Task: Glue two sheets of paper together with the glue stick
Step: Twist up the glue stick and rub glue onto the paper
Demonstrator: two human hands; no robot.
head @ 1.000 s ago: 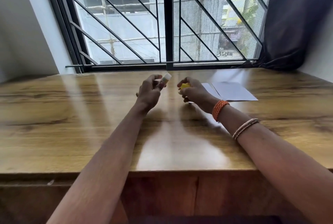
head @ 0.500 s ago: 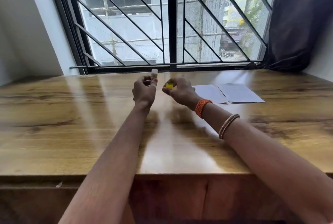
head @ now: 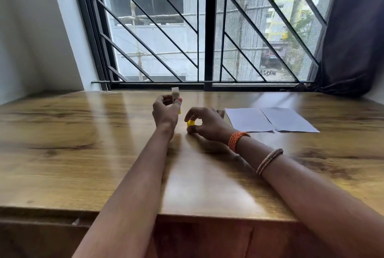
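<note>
Glue stick [head: 175, 96] stands almost upright in the left hand [head: 166, 110], with its long axis vertical and its white open end pointing up toward the window [head: 207, 29]. Only the upper part shows; the lower part is hidden behind the curled fingers, and a bit of yellow is visible at the bottom edge of the hand. The left hand is raised a little above the wooden table [head: 83, 143], its fingers and thumb closed around the stick, and the forearm reaches forward from the near edge.

The right hand [head: 207, 122] is lower, close to the table surface, just to the right of the left hand. Its thumb and forefinger pinch a small yellow cap [head: 190, 123], and the other fingers are curled loosely. I cannot tell if the cap touches the table. The right wrist carries an orange bracelet [head: 238, 140] and, further back, a thin beaded bangle [head: 269, 160].

Two white paper sheets [head: 270, 120] lie flat side by side on the table, to the right of the right hand and apart from it.
</note>
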